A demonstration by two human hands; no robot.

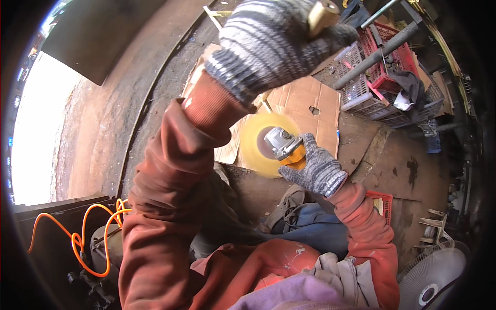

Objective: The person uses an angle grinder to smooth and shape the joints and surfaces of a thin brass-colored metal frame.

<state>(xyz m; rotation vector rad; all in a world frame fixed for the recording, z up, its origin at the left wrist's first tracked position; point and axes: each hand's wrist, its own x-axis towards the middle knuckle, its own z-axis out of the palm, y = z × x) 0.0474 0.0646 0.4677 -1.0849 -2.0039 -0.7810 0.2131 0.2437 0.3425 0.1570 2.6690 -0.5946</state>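
My left hand [274, 44], in a grey striped knit glove, is raised close to the camera and closed on a small brass-coloured metal part [323, 14] at the top of the view. My right hand [312, 168], gloved the same way, grips an angle grinder [283, 145] with a yellow body and grey head. Its round yellowish disc [261, 142] looks blurred. Both arms wear rust-orange sleeves. The grinder hangs above a flattened cardboard sheet [310, 101] on the ground.
Grey and red plastic crates [380, 77] with metal pipes [377, 54] stand at the upper right. An orange cable [85, 235] coils at the lower left. A white fan [434, 276] sits at the lower right. A curved rusty steel surface [113, 113] fills the left.
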